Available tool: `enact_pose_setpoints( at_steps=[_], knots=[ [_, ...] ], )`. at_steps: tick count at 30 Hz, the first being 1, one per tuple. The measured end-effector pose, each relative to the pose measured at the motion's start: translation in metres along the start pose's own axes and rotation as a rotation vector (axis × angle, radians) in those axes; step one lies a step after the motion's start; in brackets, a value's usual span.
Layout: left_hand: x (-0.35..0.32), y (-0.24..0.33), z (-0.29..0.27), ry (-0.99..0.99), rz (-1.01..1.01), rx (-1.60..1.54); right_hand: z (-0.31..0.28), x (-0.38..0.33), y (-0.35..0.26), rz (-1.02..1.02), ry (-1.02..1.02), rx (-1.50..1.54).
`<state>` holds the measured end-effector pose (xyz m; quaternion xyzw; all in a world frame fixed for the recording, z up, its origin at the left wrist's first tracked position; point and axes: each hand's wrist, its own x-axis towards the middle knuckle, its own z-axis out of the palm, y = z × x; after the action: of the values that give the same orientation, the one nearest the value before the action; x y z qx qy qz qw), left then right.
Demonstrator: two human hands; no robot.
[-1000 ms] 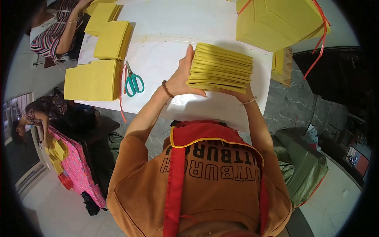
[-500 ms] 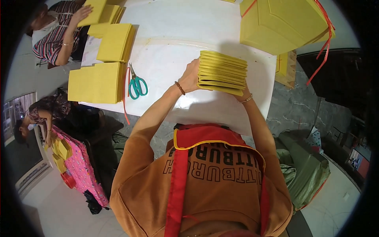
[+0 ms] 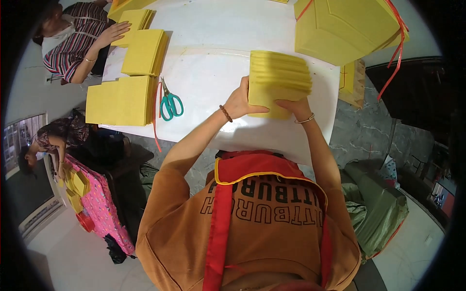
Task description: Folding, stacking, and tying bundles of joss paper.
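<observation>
Between my two hands is a thick stack of yellow envelopes (image 3: 279,72), held over the white table and tilted so that a flat face and the layered edges show. My left hand (image 3: 242,99) grips its left side, with the thumb along the near edge. The right hand (image 3: 294,105) holds the near right corner, its thumb lying across the face. Fingers beneath the stack are hidden. Left of my left forearm lie scissors (image 3: 171,105) with teal handles, beside a red ribbon strip (image 3: 157,131).
Piles of yellow envelopes (image 3: 119,102) line the table's left edge. A co-worker's hand (image 3: 116,34) rests on a pile at the far left. A large yellow bundle (image 3: 344,29) tied with red ribbon stands at the far right. Another person works at a pink-covered table (image 3: 104,208).
The stack has tipped, so its flat face now shows where the layered edges faced me. My right thumb has come onto it. The co-worker's hand has lowered onto a pile.
</observation>
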<state>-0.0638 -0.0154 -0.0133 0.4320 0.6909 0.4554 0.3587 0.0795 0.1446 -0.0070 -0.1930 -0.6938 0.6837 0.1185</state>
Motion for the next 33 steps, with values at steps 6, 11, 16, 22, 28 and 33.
enact_pose_setpoints(
  at_steps=[6, 11, 16, 22, 28, 33],
  knots=[
    [-0.017, 0.017, 0.001, -0.004, 0.03, -0.186, 0.003, -0.014, -0.017, 0.036, -0.024, 0.178],
    [-0.018, 0.047, -0.026, -0.024, 0.201, -0.251, -0.001, -0.021, -0.005, 0.084, -0.038, 0.134],
    [-0.002, 0.034, -0.022, -0.18, -0.014, -0.055, -0.011, -0.013, 0.036, -0.134, -0.059, -0.442],
    [0.003, 0.072, -0.047, -0.115, 0.278, -0.119, -0.01, -0.016, 0.03, -0.017, -0.036, -0.144],
    [0.032, 0.163, -0.058, -0.474, -0.076, 0.85, 0.007, -0.013, -0.014, -0.086, 0.02, -0.058],
    [-0.006, 0.131, -0.063, -0.263, 0.346, 0.889, 0.014, -0.001, -0.033, -0.184, -0.032, -0.397]
  ],
)
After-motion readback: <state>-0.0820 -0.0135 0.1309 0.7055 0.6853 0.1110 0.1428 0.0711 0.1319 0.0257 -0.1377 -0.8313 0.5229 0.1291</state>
